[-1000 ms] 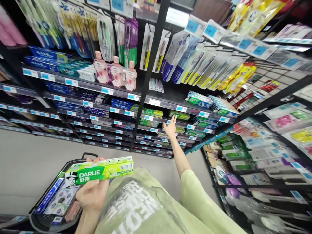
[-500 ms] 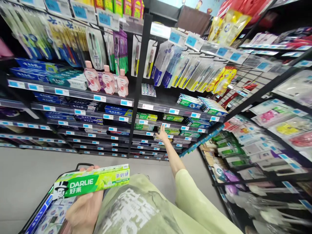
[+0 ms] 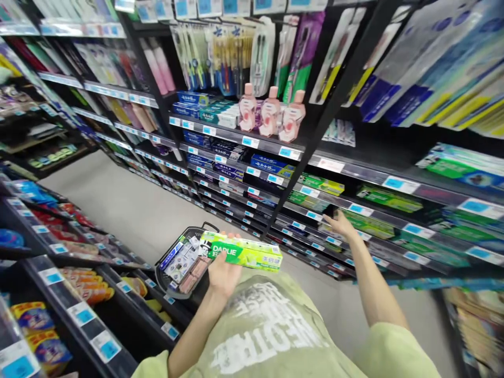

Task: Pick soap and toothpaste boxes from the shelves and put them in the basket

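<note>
My left hand [image 3: 225,273] is closed around a long green and yellow DARLIE toothpaste box [image 3: 248,253], held level in front of my shirt with its printed side facing up at me. My right hand [image 3: 339,224] reaches out to a lower shelf, thumb and fingers apart, and nothing shows in it. It is at a dark gap beside a green toothpaste box [image 3: 370,224] lying on that shelf. Another green toothpaste box [image 3: 307,200] lies just left of the gap. The fingertips are partly lost against the dark shelf.
A black shopping basket [image 3: 173,283] with packaged goods stands on the floor at left. Pink bottles [image 3: 271,113] line an upper shelf, below hanging toothbrushes [image 3: 226,58]. A low shelf unit [image 3: 129,315] runs along the left; grey floor [image 3: 106,194] shows beyond.
My view has swung left, bringing the basket and left-hand shelves into sight. The toothpaste box stays in my left hand. My right hand stays at the lower shelves, its fingers now by the gap.
</note>
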{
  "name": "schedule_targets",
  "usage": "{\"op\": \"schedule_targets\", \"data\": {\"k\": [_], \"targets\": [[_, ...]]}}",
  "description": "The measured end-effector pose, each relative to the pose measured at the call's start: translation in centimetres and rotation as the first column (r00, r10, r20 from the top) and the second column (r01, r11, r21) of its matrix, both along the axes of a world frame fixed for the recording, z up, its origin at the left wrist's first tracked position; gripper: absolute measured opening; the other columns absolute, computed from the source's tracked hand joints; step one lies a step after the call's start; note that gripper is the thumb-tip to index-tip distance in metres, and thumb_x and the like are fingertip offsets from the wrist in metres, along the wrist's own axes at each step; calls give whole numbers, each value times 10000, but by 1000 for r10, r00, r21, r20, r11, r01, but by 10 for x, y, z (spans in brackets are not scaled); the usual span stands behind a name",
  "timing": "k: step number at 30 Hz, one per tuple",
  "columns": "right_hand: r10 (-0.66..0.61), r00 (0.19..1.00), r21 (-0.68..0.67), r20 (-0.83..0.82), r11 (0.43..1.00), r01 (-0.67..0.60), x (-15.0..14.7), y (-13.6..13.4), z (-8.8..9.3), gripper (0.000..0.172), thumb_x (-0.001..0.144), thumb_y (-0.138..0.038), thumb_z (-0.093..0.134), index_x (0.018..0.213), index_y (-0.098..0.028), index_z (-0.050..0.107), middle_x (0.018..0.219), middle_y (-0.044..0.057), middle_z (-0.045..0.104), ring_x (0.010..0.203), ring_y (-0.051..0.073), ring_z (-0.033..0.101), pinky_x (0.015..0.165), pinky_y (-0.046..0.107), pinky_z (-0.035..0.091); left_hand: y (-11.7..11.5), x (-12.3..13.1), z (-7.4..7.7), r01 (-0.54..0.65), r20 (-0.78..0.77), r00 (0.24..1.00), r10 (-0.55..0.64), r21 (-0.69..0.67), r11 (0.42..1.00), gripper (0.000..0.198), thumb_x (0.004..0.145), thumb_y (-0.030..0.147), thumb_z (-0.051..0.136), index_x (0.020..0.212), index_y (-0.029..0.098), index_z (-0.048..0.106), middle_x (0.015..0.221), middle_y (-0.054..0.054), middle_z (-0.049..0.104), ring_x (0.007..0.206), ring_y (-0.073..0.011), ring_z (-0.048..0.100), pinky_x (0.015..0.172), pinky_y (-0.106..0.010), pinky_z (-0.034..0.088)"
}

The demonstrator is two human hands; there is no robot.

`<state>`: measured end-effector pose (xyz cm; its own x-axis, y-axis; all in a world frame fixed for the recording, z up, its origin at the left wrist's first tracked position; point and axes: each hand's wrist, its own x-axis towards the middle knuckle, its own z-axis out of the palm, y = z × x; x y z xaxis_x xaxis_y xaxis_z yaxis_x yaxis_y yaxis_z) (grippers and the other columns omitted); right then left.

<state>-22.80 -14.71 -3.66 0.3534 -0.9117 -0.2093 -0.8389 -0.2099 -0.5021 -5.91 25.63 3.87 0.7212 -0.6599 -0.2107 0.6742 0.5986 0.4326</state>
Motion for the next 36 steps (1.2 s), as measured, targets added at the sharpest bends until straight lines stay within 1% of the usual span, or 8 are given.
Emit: {"op": "schedule_targets", "data": {"k": [4, 7, 12, 15, 23, 27, 31, 36], "targets": [[261, 860, 320, 439, 849, -421, 29, 59, 37, 641, 993, -542, 450, 1517, -175, 413, 1377, 198, 643, 997, 248, 758, 850, 368, 613, 5, 2, -1, 41, -17, 999, -41, -31, 999, 432, 704, 179, 784, 1105, 286, 663, 1101, -21, 716, 1286, -291, 586, 1146, -483, 408], [510, 605, 211, 611, 632, -746, 44, 119, 79, 551, 977, -557, 501, 1408, -218, 558, 1346, 146, 676, 1049, 240, 729, 916, 378, 578, 8, 3, -4, 73, -42, 997, -71, 42, 996, 431, 702, 149, 775, 1096, 295, 679, 1146, -30, 719, 1263, -314, 604, 1113, -515, 452], [834, 264, 46, 484, 277, -960, 64, 183, 122, 822, 887, -529, 687, 1565, -242, 321, 1404, 109, 638, 1150, 226, 675, 973, 325, 517, 0, 1, -6, 119, -6, 993, -121, 219, 968, 482, 673, 162, 817, 1106, 323, 683, 1178, -3, 727, 1284, -311, 590, 1106, -500, 493], [938, 187, -36, 291, 206, -978, 66, 201, 126, 686, 891, -547, 681, 1434, -178, 486, 1270, 128, 696, 1060, 238, 690, 854, 281, 506, -8, -4, -3, 216, 33, 972, -235, 287, 933, 515, 634, 240, 858, 1121, 283, 694, 1233, -41, 713, 1315, -351, 561, 1112, -509, 495], [965, 231, -215, 126, 254, -943, 72, 213, 99, 463, 961, -547, 579, 1258, -194, 544, 1082, 68, 708, 912, 198, 669, 725, 258, 463, -14, -8, -8, 200, 308, 855, -417, 547, 813, 725, 641, 333, 874, 1311, 259, 607, 1363, -76, 643, 1395, -360, 481, 1178, -491, 410], [866, 491, -303, -93, 445, -842, 61, 127, 82, 367, 932, -415, 667, 1214, -192, 595, 1161, 100, 700, 1047, 244, 655, 806, 298, 489, -17, 3, -32, 70, 486, 671, -559, 709, 701, 732, 803, 469, 753, 1456, 298, 470, 1545, -90, 477, 1475, -333, 374, 1218, -501, 325], [532, 780, -380, -330, 681, -625, 6, 10, 56, 340, 898, -119, 595, 1221, -222, 624, 1217, 93, 692, 1130, 253, 620, 894, 331, 501, -18, 14, -59, 39, 507, 530, -680, 786, 617, 611, 886, 512, 634, 1441, 300, 490, 1566, -84, 449, 1459, -301, 401, 1207, -493, 339], [320, 858, -489, -402, 718, -496, -66, -84, 45, 447, 916, -145, 512, 1362, -118, 518, 1332, 198, 617, 1228, 325, 549, 1004, 428, 472, -13, 12, -85, 64, 398, 595, -698, 842, 535, 546, 866, 559, 618, 1319, 255, 614, 1439, -99, 585, 1344, -308, 541, 1153, -469, 421]]}}
